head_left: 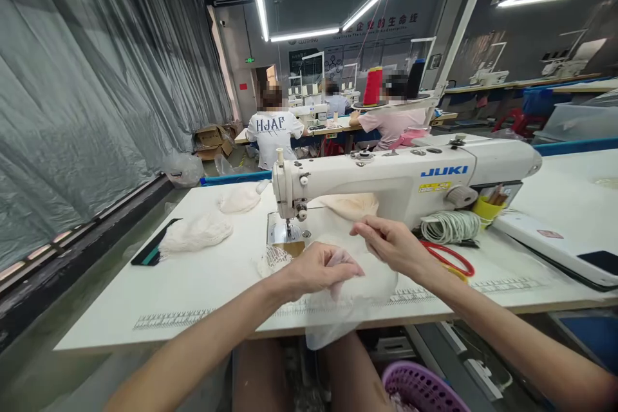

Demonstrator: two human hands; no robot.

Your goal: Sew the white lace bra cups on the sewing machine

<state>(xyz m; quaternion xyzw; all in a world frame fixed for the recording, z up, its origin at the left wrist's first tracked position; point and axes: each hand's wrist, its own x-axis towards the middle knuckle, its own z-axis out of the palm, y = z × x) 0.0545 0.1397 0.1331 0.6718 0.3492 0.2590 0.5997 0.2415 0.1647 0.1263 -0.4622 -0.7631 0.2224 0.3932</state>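
Observation:
My left hand (316,268) is closed on a sheer white piece of fabric (331,324), which hangs over the table's front edge. Raised to the right of it, my right hand (386,241) has its fingers pinched together; whatever they hold is too small to make out. Both hands are in front of a white sewing machine (396,174), right of its needle and presser foot (288,229). White netting (275,261) lies beside my left wrist. Behind my right hand, cream fabric (355,205) rests under the machine arm.
Bundles of white netting (196,235) lie on the table (111,306) at left. At right are coiled cord (451,226), red rings (451,256), a yellow cup (487,209) and a phone (601,262). A purple basket (420,386) stands below. Several people sit at machines ahead.

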